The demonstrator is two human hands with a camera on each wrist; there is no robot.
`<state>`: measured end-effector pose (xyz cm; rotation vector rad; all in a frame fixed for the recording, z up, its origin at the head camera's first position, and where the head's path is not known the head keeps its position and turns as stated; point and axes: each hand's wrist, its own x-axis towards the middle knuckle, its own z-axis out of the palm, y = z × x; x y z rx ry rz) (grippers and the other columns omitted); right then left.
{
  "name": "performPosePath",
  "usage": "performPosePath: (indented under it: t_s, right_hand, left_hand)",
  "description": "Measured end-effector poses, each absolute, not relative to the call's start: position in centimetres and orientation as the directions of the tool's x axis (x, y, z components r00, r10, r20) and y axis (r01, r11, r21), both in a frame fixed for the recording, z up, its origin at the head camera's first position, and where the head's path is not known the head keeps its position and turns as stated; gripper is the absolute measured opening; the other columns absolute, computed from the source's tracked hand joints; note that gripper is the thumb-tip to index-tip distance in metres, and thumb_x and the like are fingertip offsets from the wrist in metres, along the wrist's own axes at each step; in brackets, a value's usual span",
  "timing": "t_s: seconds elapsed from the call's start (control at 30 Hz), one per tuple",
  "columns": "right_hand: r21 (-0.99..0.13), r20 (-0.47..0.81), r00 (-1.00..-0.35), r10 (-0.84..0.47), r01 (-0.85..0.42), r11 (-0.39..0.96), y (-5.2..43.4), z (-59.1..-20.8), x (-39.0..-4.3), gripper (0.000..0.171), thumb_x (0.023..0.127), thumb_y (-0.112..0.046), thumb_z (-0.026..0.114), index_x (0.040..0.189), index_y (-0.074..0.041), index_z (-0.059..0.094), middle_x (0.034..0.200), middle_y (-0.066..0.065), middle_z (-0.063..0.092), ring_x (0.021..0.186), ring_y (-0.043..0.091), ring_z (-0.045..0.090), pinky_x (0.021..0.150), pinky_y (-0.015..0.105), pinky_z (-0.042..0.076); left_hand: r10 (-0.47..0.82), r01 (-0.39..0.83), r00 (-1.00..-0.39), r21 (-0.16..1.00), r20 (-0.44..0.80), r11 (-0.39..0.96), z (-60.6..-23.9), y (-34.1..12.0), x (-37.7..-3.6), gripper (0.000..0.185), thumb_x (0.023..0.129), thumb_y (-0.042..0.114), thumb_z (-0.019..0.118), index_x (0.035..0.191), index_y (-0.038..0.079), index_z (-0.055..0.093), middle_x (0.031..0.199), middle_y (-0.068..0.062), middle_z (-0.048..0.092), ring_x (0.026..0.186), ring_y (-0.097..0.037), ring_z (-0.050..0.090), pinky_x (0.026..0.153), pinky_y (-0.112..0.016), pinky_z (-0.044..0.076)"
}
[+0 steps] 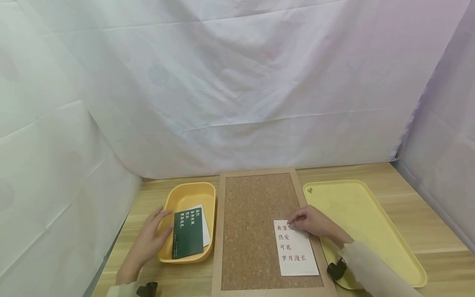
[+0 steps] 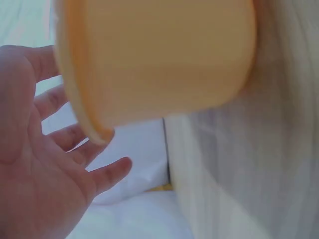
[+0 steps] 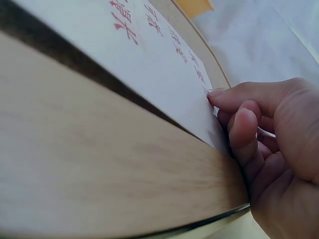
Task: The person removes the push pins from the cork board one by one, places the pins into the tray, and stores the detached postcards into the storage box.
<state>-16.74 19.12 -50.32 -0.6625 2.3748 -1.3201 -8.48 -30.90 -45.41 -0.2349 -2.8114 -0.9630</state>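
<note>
The right hand pinches something small (too tiny to tell) at the top of the white card lying on the corkboard — thin, light, bendy, best held by an edge — while the left hand rests open-fingered against the bin.

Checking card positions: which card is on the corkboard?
The white card with red characters, under the right hand. The dark green card lies in the small yellow tub.
</note>
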Motion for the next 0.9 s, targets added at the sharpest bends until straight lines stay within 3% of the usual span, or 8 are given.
performPosePath:
  t_s: [0.27,0.5,0.7,0.8,0.9]
  right_hand:
    - [-0.862,-0.075,-0.83,-0.553,-0.225,0.455,19.1,-50.2,-16.7,0.008,0.088,-0.005,0.07,0.094,-0.008,0.075,0.085,0.004,0.07,0.047,0.004,0.05,0.043,0.019,0.044]
    - [-0.843,-0.064,-0.832,-0.55,-0.25,0.476,18.9,-50.4,-16.7,0.008,0.089,-0.005,0.068,0.093,-0.01,0.073,0.07,0.0,0.062,0.047,0.003,0.048,0.043,0.02,0.043]
    - [-0.824,-0.066,-0.842,-0.535,-0.257,0.505,18.7,-50.5,-16.6,0.01,0.09,-0.003,0.066,0.092,-0.01,0.072,0.069,-0.003,0.06,0.046,0.003,0.047,0.042,0.02,0.043]
    - [-0.821,-0.068,-0.845,-0.531,-0.255,0.511,18.6,-50.4,-16.5,0.009,0.09,-0.003,0.065,0.092,-0.01,0.072,0.069,-0.002,0.06,0.047,0.003,0.047,0.042,0.02,0.042]
    - [-0.823,-0.072,-0.846,-0.528,-0.249,0.511,18.5,-50.3,-16.5,0.008,0.09,-0.004,0.066,0.092,-0.009,0.071,0.07,-0.001,0.06,0.047,0.003,0.047,0.042,0.02,0.042]
  left_hand:
    - [0.134,0.33,-0.917,0.525,0.377,0.784,-43.9,-28.6,-8.3,0.04,0.09,0.006,0.07,0.129,0.002,0.059,0.144,-0.031,0.043,0.131,-0.051,0.039,0.096,-0.074,0.037]
    - [0.232,0.464,-0.848,0.456,0.476,0.759,-42.9,-26.3,-8.3,0.042,0.086,0.001,0.073,0.126,0.003,0.061,0.14,-0.023,0.05,0.127,-0.044,0.044,0.096,-0.066,0.041]
    - [0.356,0.618,-0.735,0.355,0.577,0.701,-41.9,-23.6,-8.2,0.047,0.08,-0.002,0.076,0.125,0.003,0.063,0.135,-0.019,0.055,0.124,-0.04,0.051,0.093,-0.056,0.047]
    - [0.412,0.665,-0.698,0.317,0.586,0.676,-41.5,-22.2,-8.2,0.047,0.08,0.0,0.076,0.125,0.004,0.063,0.135,-0.017,0.056,0.123,-0.036,0.053,0.092,-0.052,0.048]
    - [0.455,0.672,-0.709,0.318,0.539,0.669,-41.3,-20.9,-7.9,0.044,0.085,0.006,0.075,0.127,0.007,0.062,0.137,-0.016,0.055,0.125,-0.034,0.052,0.093,-0.052,0.05]
